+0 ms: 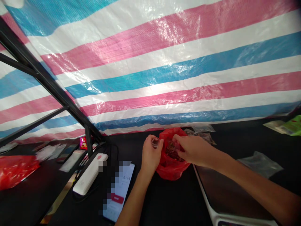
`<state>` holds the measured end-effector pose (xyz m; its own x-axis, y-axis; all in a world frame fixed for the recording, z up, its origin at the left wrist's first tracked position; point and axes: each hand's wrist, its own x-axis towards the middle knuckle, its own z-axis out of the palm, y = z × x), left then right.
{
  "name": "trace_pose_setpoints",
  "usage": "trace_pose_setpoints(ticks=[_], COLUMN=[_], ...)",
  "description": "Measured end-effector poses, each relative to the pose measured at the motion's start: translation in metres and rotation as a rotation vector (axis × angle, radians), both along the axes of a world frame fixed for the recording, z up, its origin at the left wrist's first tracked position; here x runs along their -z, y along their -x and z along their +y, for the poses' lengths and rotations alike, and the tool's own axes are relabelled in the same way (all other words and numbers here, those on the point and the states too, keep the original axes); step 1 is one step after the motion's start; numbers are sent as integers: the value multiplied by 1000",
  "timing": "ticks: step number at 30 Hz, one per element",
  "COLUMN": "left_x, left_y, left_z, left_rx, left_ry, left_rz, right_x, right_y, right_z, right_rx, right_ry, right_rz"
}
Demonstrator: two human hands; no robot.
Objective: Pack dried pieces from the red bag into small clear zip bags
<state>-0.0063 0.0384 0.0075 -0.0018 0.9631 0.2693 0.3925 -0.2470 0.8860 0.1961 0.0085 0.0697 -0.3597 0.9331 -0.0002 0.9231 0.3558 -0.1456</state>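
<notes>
An open red plastic bag (172, 171) stands on the black table, with small brown dried pieces (172, 150) inside. At its left rim, my left hand (151, 153) is closed around a small clear plastic packet (155, 142), whose lower part is hidden by the fingers. My right hand (194, 149) reaches into the bag's mouth from the right. Its fingers are curled together among the brown pieces, and what they pinch cannot be made out.
A flat device with a dark top (225, 188) lies at the right, beside a clear bag (263, 164). A phone (119, 191) and a white power strip (90, 174) lie to the left. Striped sheeting (164, 75) hangs behind; a black frame bar (47, 81) slants at the left.
</notes>
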Motion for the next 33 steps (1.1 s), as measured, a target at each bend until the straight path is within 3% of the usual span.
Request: trace_pose_setpoints(ticks=[3,7,14,22,27,33], left_x=[-3,-7,-4,1,-5,-5], left_y=[1,-2,-10,-13,-14,-13], left_z=[-4,-11,-17,-16,-18,-13], left_rx=[-17,94,178,229,203,41], left_ry=[-108,-63,-91,-8,48,14], left_rz=[140,227,379,43,-53,-95], right_x=[-11,-20,-10,-3,-15,-16], right_y=[-10,-13,5,13,9,-1], right_z=[2,-2,-8,-3,-3,0], right_rx=[25,-3,-192,-319,-236,-157], right_ry=[-49,-91,-175,-302,-240,-304], right_rz=[52,145,216,238,262,205])
